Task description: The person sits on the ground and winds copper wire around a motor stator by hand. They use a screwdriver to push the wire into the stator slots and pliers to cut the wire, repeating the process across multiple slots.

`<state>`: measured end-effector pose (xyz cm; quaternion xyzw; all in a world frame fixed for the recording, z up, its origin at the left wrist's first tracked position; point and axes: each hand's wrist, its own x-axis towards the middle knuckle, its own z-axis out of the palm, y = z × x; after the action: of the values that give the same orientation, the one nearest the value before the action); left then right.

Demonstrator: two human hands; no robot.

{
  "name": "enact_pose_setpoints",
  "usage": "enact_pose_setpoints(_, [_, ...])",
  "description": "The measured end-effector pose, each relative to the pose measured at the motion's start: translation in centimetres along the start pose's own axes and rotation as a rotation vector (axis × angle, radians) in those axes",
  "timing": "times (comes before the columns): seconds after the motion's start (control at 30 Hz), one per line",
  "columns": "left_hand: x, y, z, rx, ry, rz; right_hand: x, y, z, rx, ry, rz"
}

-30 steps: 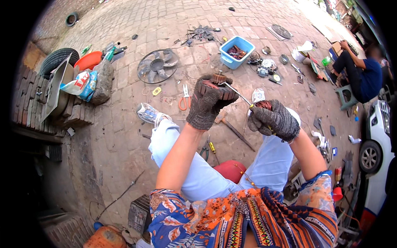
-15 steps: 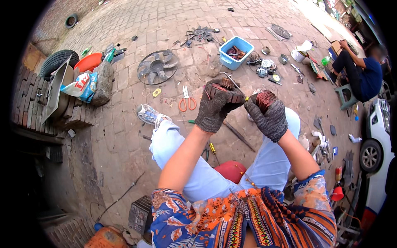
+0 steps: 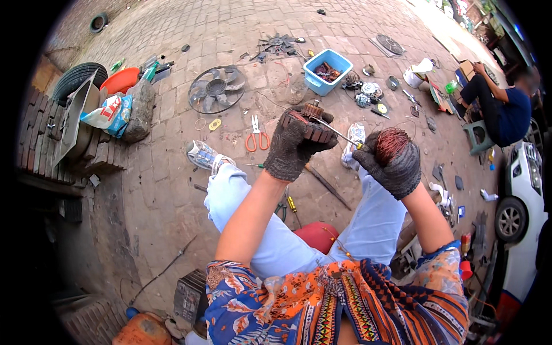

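Note:
My left hand (image 3: 290,150), in a dark knit glove, is closed around a motor armature (image 3: 315,131) with a copper-coloured commutator (image 3: 312,109) on top. My gloved right hand (image 3: 397,172) is closed on a bundle of reddish copper wire (image 3: 393,142). The same hand also grips a thin metal tool (image 3: 344,137), yellow where it meets my fingers; most of its handle is hidden. The tool's shaft slants up-left, and its tip reaches the armature beside the commutator. I cannot tell whether a wire strand is caught there.
Orange-handled shears (image 3: 256,138) and a dark bar (image 3: 328,187) lie on the brick ground. Farther out are a fan (image 3: 216,89), a blue tub (image 3: 337,70) with copper scrap, and motor parts (image 3: 368,95). Another person (image 3: 506,109) sits at right near a white car (image 3: 520,190).
My right hand has moved right and slightly down, away from the armature, with the wire bundle and tool. More of the shaft shows, at a flatter slant. The left hand still grips the armature.

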<state>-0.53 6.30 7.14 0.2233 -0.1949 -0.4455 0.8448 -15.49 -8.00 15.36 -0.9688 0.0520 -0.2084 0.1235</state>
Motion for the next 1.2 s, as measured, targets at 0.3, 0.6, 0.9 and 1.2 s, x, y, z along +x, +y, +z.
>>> enact_pose_setpoints(0.3, [-0.3, 0.1, -0.1, -0.033, -0.051, 0.038, 0.2, -0.1, 0.3, 0.059, -0.001, 0.008])
enact_pose_setpoints(0.6, [-0.6, 0.6, 0.3, 0.018, -0.041, -0.025, -0.2, 0.5, 1.4, 0.109, -0.022, 0.021])
enact_pose_setpoints(0.9, [-0.1, 0.0, -0.5, -0.025, -0.089, 0.042, -1.1, -1.0, 1.6, 0.772, -0.277, 0.438])
enact_pose_setpoints(1.2, [0.0, 0.0, -1.0, -0.034, -0.073, 0.004, -0.3, -0.1, 2.1, 1.058, -0.451, 0.584])
